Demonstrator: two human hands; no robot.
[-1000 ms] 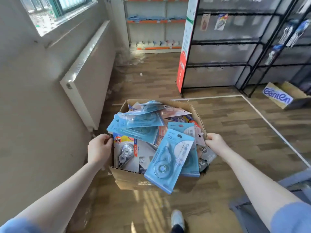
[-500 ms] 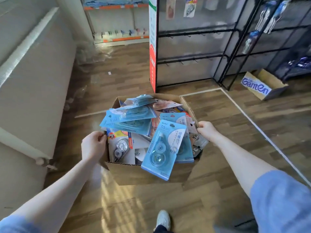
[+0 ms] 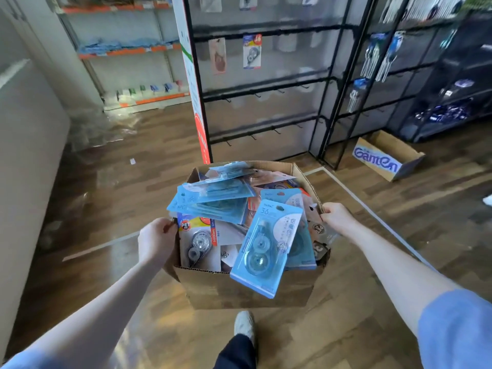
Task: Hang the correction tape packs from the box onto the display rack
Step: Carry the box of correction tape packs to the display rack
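You are barely started: your left hand (image 3: 155,242) and right hand (image 3: 336,218) grip the full box (image 3: 245,291) between them, while the rack (image 3: 266,83) ahead holds few packs.

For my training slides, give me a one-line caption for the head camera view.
Both hands, left hand and right hand, carry a cardboard box heaped with correction tape packs toward the display rack.

From my feed, the fingers of my left hand (image 3: 157,242) and right hand (image 3: 336,218) vanish behind the box (image 3: 245,291) walls. Lower packs (image 3: 231,255) lie buried under others. The display rack (image 3: 269,83) is blurred; its top is cropped.
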